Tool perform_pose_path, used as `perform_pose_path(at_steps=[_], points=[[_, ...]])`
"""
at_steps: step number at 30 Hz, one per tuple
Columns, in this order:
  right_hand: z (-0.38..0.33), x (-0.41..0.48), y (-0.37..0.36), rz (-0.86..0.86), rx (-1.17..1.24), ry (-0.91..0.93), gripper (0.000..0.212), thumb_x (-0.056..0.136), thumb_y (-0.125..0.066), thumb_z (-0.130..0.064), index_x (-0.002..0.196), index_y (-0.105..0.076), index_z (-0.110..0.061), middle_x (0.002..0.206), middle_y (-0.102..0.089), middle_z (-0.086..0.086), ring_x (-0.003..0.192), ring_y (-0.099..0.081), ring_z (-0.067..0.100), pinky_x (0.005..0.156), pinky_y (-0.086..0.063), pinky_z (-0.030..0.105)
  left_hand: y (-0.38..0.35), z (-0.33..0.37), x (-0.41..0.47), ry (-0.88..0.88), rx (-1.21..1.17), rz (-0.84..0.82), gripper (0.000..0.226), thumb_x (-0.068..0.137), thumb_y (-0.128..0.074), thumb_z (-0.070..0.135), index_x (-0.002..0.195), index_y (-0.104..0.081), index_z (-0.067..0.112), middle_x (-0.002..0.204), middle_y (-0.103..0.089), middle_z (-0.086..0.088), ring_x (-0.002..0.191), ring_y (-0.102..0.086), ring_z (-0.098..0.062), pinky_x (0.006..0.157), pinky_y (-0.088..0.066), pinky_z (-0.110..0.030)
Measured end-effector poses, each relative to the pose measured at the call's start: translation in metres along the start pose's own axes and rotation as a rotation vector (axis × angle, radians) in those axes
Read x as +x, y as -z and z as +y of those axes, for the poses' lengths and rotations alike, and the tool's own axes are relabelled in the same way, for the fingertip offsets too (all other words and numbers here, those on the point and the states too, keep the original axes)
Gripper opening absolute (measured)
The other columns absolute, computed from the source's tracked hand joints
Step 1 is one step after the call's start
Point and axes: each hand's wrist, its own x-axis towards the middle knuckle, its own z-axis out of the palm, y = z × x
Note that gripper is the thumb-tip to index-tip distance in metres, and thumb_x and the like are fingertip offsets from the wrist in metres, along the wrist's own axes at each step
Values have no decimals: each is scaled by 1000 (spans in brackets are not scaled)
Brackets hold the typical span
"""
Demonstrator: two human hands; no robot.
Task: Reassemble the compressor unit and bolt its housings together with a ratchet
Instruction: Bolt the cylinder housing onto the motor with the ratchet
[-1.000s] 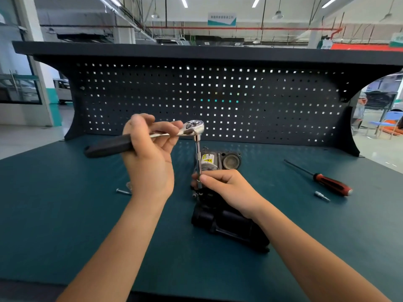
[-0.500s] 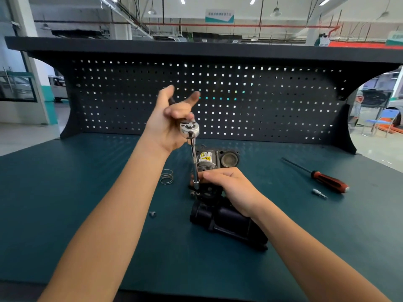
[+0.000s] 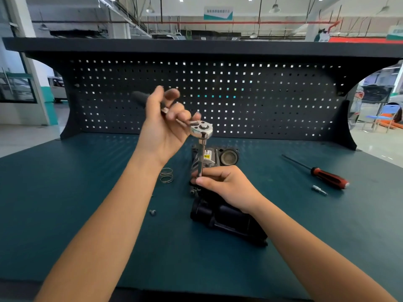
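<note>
Bright overhead strip lighting, wide-angle bowing at edges, left hand [image 3: 162,125] perhaps motion-blurred.

ratchet [image 3: 201,129]: chrome head just right of the left hand [image 3: 165,129] grip, black handle poking out up-left past it, extension upright, lower end in right hand [image 3: 226,184] pinch. compressor unit [image 3: 226,219]: black, lying flat under that pinch.

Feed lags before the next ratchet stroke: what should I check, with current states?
1. Left hand grips the ratchet handle: ok.
2. Extension bar stands near upright under the ratchet head: ok.
3. Right hand pinches the bar's lower end above the compressor unit: ok.
4. Socket seated on a bolt: cannot tell, fingers hide it.
5. All parts fitted: not ok, a spring and a small bolt lie loose on the workbench.
</note>
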Motion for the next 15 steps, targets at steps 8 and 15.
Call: perform_pose_path(at_steps=[8,15], points=[[2,3,-3,78,-85,32,20,85,-67,-11,103,-71,-3,97,-71,1,81,-60,-5,78,-44,9,3,-14,-73,-851,1159,-215,20,96,-50,27,81,-61,19,108,-64,0,108,-61,-16,94,-44,-30],[7,8,0,-78,-418,-118,81,70,-82,-29,139,-41,-19,130,-49,-12,122,-45,3,99,-32,14,3,-16,-64,-591,627,249,23,88,-46,32,72,-61,23,87,-74,0,101,-67,-19,88,-51,-31]])
